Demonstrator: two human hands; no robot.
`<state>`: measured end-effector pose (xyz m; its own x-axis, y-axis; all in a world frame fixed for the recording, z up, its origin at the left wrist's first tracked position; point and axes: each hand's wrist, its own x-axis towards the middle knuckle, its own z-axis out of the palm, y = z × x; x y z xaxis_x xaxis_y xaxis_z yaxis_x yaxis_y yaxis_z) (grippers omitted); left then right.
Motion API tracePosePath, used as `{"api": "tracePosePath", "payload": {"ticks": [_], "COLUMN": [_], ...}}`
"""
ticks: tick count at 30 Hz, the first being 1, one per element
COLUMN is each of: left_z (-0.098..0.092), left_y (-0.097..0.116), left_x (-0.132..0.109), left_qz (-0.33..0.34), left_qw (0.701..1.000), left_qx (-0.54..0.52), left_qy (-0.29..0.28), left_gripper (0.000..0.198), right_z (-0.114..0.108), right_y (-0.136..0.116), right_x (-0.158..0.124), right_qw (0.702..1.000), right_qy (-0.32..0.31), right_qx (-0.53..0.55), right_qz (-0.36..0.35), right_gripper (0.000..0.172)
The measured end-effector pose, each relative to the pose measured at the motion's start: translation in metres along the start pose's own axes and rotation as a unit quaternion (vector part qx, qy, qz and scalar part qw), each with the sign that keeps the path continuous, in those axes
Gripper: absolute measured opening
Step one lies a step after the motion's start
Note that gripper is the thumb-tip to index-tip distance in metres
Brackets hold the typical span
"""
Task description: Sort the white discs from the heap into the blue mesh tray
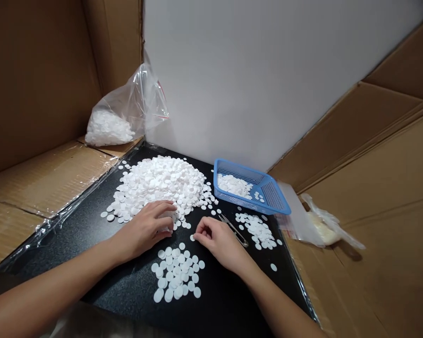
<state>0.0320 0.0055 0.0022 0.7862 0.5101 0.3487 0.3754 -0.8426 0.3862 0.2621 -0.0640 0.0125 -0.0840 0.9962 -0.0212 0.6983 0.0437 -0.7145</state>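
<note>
My left hand [150, 230] rests at the near edge of a big heap of small white discs [162, 180]. Its fingers are apart and curve over a few discs, and the fingertips are partly hidden. Thumb and forefinger of my right hand [220, 239] are pinched together, with one white disc [192, 238] at their tips. Below the two hands lies a loose group of white discs [176, 272], spread flat and partly overlapping. Just behind my right hand is a pair of metal thread snips [235, 231], partly covered by the hand.
A blue mesh basket [251, 201] with white discs inside stands at the back right. Another disc cluster [257, 230] lies in front of it. On the left is a clear bag [109, 126] of white pieces; on the right, a plastic bag [326, 225]. Cardboard [373, 188] surrounds the black tabletop [127, 291].
</note>
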Motion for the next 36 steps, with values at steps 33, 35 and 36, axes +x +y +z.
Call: {"api": "tracePosePath", "payload": {"ticks": [33, 35, 36], "left_z": [-0.017, -0.018, -0.018], "left_y": [-0.016, -0.017, -0.017], "left_x": [-0.005, -0.006, -0.006], "left_qz": [-0.076, -0.083, -0.084], "left_qw": [0.991, 0.991, 0.991], "left_qx": [-0.054, -0.062, -0.067], "left_qy": [0.092, 0.088, 0.08], "left_gripper": [0.02, 0.019, 0.018], "right_z": [-0.003, -0.003, -0.003], "right_y": [0.009, 0.006, 0.004], "right_x": [0.008, 0.007, 0.006], "right_qw": [0.999, 0.999, 0.999], "right_qy": [-0.019, -0.025, -0.033], "right_qx": [-0.013, -0.008, 0.0], "right_qz": [-0.03, -0.029, -0.027], "right_gripper": [0.035, 0.034, 0.033]}}
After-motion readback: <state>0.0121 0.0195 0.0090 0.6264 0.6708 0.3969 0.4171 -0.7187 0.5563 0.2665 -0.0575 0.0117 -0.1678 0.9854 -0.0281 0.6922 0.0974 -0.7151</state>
